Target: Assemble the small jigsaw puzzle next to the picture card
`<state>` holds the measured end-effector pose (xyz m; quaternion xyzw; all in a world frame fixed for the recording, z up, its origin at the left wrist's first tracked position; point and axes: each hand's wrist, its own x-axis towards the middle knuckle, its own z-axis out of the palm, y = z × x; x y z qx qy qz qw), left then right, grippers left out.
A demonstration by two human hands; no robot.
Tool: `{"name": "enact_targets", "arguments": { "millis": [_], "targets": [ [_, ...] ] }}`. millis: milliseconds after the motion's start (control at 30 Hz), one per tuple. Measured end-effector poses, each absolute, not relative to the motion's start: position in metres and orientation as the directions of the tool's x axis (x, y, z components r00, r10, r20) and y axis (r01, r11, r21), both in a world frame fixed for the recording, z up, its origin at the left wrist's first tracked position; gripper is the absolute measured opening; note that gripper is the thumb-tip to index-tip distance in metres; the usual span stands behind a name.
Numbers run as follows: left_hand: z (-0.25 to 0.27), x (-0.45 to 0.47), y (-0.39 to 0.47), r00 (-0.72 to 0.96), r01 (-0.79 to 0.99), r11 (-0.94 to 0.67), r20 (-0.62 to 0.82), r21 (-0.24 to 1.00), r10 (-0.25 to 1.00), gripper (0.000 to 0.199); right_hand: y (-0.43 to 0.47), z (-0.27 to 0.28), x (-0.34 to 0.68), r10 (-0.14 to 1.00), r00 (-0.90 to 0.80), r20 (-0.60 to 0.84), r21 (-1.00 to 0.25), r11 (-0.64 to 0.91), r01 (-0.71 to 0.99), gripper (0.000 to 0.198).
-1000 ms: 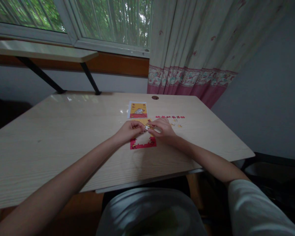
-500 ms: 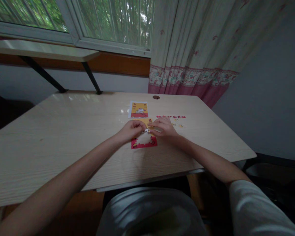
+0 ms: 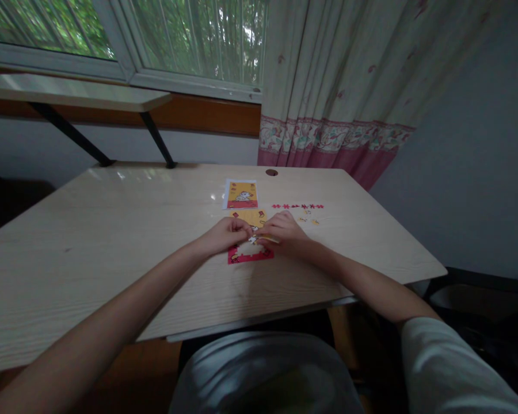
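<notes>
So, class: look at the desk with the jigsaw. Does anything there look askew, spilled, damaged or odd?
Nothing stands out. The jigsaw lies flat under the left hand and right hand, the reference picture sits square behind it, and the loose pieces lie in a row on the desk.

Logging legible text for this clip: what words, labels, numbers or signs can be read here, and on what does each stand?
None can be read.
Reference card: yellow and red cartoon print; any lettering is too small and blurred.
Jigsaw puzzle under the left hand and right hand: picture only, nothing legible.
Row of red pieces and loose pieces: no readable marks.
Curtain: floral border, no words.
</notes>
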<state>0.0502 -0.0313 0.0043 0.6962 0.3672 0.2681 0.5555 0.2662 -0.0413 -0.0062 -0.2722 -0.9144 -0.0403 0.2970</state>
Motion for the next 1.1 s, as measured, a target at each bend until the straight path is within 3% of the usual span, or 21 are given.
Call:
{"name": "enact_targets", "arguments": {
  "millis": [167, 500, 767, 900, 1100],
  "targets": [
    [0.005, 0.048, -0.033, 0.587, 0.251, -0.172, -0.008, 0.953, 0.810, 0.019, -0.056, -0.008, 0.266, 0.479, -0.701, 0.529, -0.075, 0.849, 0.523, 0.024],
    [0.001, 0.034, -0.020, 0.356, 0.437, -0.294, 0.137, 0.850, 0.924, 0.025, -0.080, -0.007, 0.259, 0.538, -0.717, 0.442, -0.307, 0.842, 0.442, 0.012],
    [0.001, 0.031, -0.020, 0.373, 0.544, -0.376, 0.186, 0.750, 0.909, 0.030, -0.076, -0.012, 0.259, 0.581, -0.677, 0.452, -0.340, 0.814, 0.471, 0.010],
    [0.005, 0.029, -0.021, 0.436, 0.607, -0.480, 0.239, 0.634, 0.867, 0.028, -0.064, -0.013, 0.262, 0.665, -0.572, 0.480, -0.362, 0.745, 0.561, 0.012],
    [0.008, 0.027, -0.020, 0.546, 0.667, -0.619, 0.293, 0.416, 0.785, 0.027, -0.040, -0.012, 0.272, 0.785, -0.484, 0.387, -0.380, 0.614, 0.692, 0.015]
  ]
}}
